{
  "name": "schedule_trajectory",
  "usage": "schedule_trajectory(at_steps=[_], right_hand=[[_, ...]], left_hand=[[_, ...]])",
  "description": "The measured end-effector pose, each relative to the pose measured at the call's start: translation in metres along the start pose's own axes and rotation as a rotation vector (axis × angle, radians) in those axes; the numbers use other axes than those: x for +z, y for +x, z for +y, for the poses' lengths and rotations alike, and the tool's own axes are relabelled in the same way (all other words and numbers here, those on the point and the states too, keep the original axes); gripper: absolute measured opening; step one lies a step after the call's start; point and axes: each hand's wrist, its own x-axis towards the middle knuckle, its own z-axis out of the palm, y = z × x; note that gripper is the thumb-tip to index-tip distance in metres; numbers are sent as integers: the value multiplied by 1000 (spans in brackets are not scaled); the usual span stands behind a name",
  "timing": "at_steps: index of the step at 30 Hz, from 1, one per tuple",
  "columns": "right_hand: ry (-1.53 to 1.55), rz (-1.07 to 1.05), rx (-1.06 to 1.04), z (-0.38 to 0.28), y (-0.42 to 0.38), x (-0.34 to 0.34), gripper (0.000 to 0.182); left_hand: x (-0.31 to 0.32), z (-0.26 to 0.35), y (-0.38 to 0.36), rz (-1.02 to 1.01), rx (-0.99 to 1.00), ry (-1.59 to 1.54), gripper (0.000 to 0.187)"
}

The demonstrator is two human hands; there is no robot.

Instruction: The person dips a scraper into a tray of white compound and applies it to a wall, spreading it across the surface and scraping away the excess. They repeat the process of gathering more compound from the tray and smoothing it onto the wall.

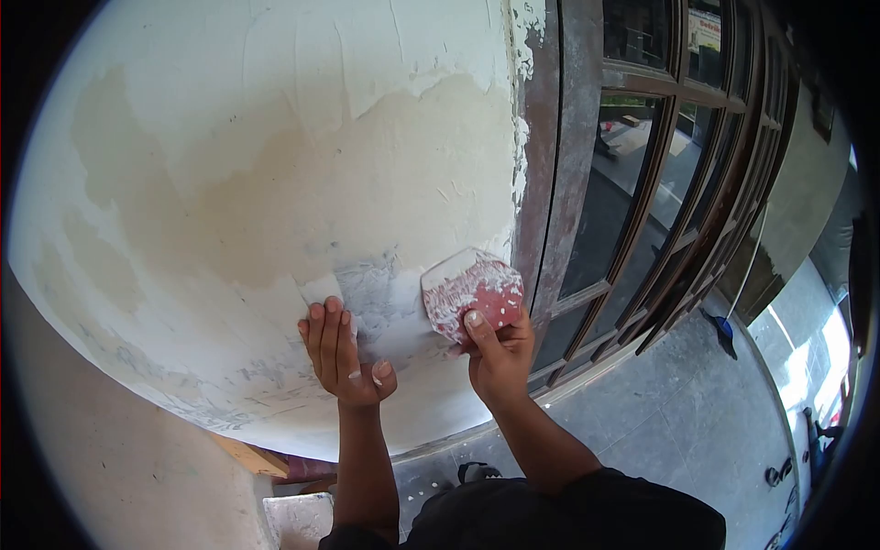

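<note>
The left hand [351,359] reaches up with its fingers straight and together over a pale flat scraper [321,291] against the wall [220,211], thumb out to the side, and I cannot tell how closed its grip is; the right hand [502,359], forearm slanting inward, has its grip closed on a red, putty-smeared octagonal board [474,295], thumb across the face. The wall shows white filler, beige patches and grey smears, beside brown-framed glass panes [610,197] above a grey tiled floor [642,431].
</note>
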Motion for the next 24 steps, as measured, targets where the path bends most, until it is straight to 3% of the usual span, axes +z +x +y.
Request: schedule_trajectory(at_steps=[3,5,7,11,14,18,21,24], right_hand=[[11,26,29,-12,-6,8,30],[35,-42,-160,-24,13,27,29],[64,-40,-175,-30,33,40,27],[76,-32,-100,-16,26,25,25],[117,98,77,-8,-7,-2,27],[128,40,-144,-30,12,24,22],[153,-31,-105,-28,32,29,22],[129,73,39,-9,5,0,22]], left_hand=[[2,0,1,11,-8,5,56],[1,1,0,2,-5,1,56],[1,1,1,10,-7,1,56],[3,0,1,20,-2,5,56],[2,1,0,16,-6,16,57],[2,2,1,15,-2,21,57],[3,3,1,20,-6,31,57],[1,2,1,12,3,37,57]])
